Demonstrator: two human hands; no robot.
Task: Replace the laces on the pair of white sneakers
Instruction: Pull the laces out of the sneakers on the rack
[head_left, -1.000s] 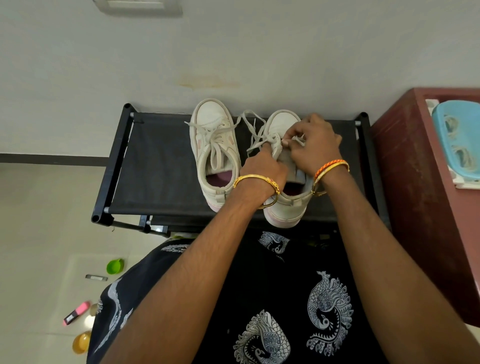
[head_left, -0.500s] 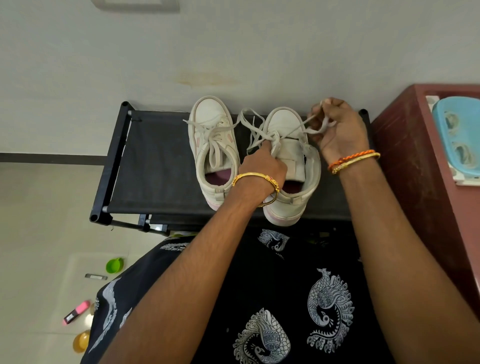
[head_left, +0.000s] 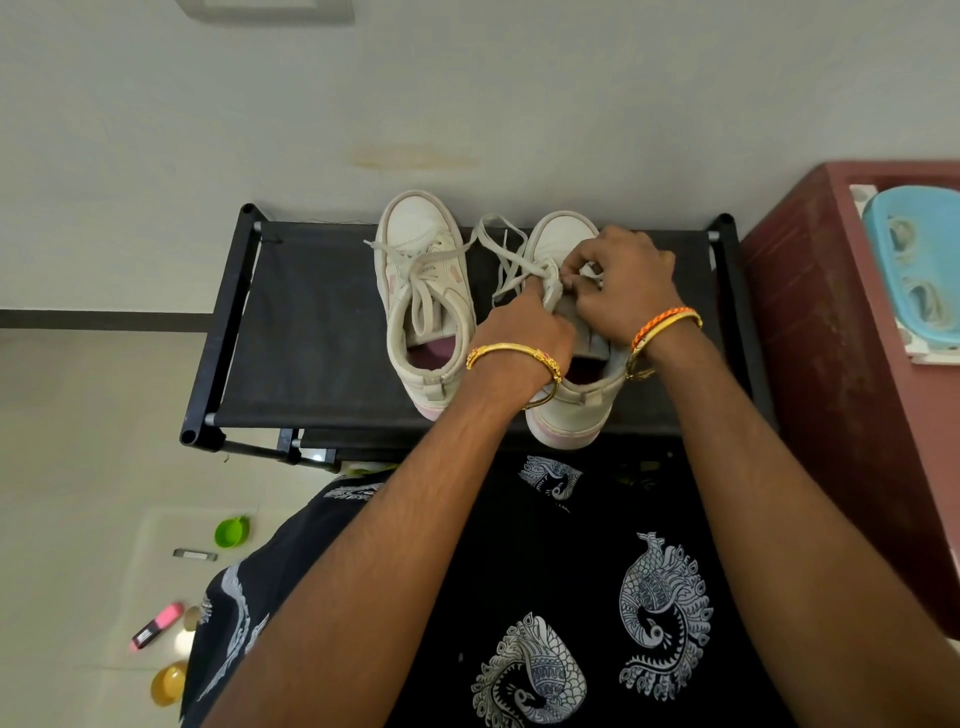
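Two white sneakers stand side by side on a black rack (head_left: 311, 332), toes toward the wall. The left sneaker (head_left: 423, 291) has a loose white lace lying across it. Over the right sneaker (head_left: 566, 405) both hands work on its lace (head_left: 501, 260). My left hand (head_left: 524, 332) pinches the lace at the shoe's tongue. My right hand (head_left: 621, 286) has its fingers curled and pinches the lace over the eyelets. Loops of that lace trail off to the left between the shoes. The hands hide most of the right shoe's upper.
A dark red cabinet (head_left: 831, 364) stands right of the rack, with a light blue plastic tray (head_left: 914, 260) on it. On the floor at lower left lie a green cup (head_left: 231, 532), a pink marker (head_left: 156, 626) and a yellow lid (head_left: 167, 683). The wall is just behind the rack.
My right hand, which had pulled a length of lace up and out to the right, has come back down to the right shoe's eyelets. My left hand has stayed at the tongue.
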